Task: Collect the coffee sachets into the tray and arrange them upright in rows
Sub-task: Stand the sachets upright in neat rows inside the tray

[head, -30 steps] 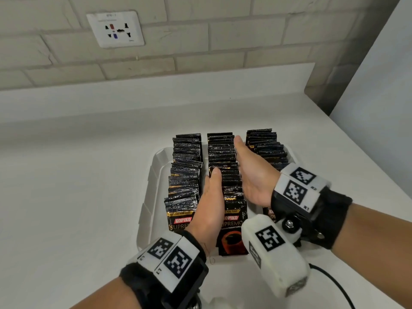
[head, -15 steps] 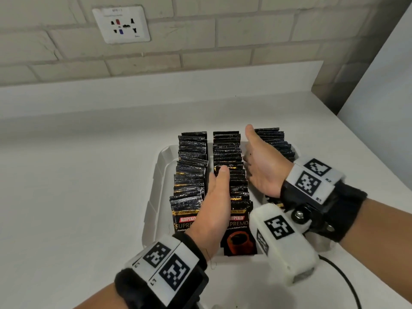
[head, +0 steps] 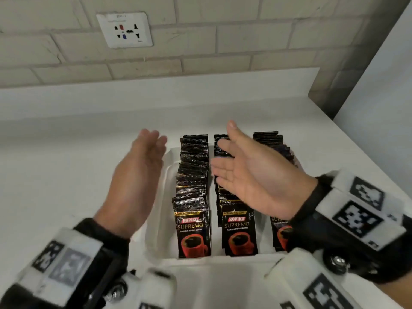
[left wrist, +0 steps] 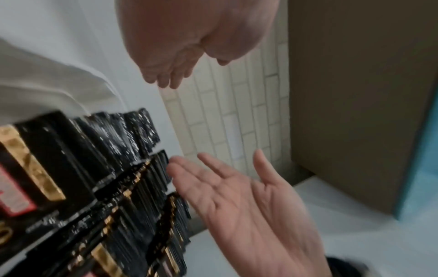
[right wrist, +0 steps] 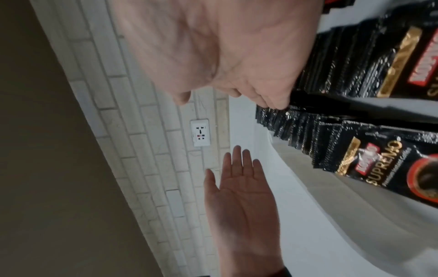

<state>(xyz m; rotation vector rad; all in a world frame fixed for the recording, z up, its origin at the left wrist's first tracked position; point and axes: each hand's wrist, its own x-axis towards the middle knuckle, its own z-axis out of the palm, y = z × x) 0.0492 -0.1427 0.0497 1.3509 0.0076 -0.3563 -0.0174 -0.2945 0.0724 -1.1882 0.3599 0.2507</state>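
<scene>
Both hands are off the sachets now. 1.0 s and 0.5 s ago the left hand (head: 133, 181) sat edge-on in the gap between the left and middle rows, and the right hand (head: 252, 175) pressed the far side of the middle row (head: 239, 228). Left hand has since lifted and swung out past the tray's left rim (head: 153, 221), fingers straight, holding nothing. Right hand rose above the middle and right rows, palm turned up and inward (thumb now pointing away). With the right hand lifted, the front sachet of the right row (head: 278, 233) is partly exposed.
</scene>
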